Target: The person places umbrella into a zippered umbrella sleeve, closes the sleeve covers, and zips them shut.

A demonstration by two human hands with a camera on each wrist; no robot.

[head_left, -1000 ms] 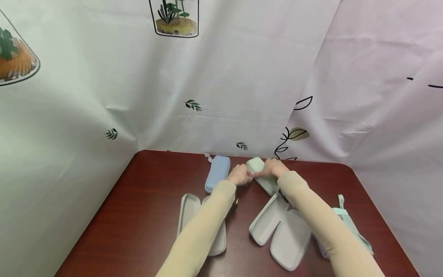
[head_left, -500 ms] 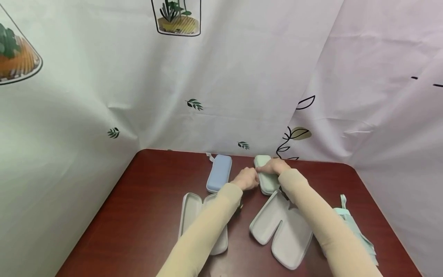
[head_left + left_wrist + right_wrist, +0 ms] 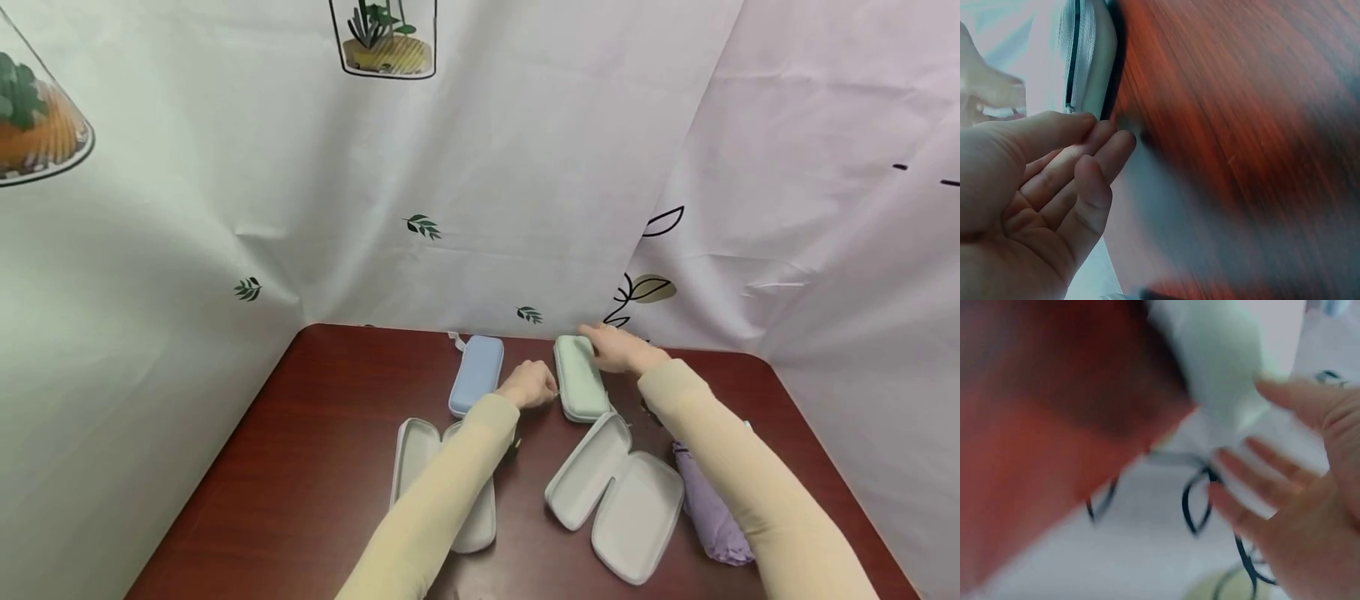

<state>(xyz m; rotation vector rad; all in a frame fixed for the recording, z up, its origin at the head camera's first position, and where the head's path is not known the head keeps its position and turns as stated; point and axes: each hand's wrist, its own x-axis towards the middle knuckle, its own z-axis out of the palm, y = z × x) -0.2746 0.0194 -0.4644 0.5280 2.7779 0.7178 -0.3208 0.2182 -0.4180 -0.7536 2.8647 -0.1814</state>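
A pale green zippered case [image 3: 581, 379] lies closed near the table's back edge. My left hand [image 3: 530, 385] is beside its left side. In the left wrist view, thumb and forefinger pinch the small zipper pull [image 3: 1070, 109] at the case's seam, while the other fingers curl loosely. My right hand [image 3: 618, 348] is at the case's far right corner, fingers extended; the right wrist view, blurred, has the thumb right at the case's end.
Left of the green case lies a closed blue case [image 3: 477, 372]. Two grey-lined cases lie unfolded nearer me, the left one [image 3: 415, 461] partly behind my sleeve, the right one [image 3: 637, 517] in plain sight. A purple folded bundle [image 3: 710, 512] lies at the right. Behind the table [image 3: 300, 467] hangs a white curtain.
The green case has turned from slanting to nearly straight. My right hand has moved off its top to the far right corner. My left hand shifted slightly right with the case's side.
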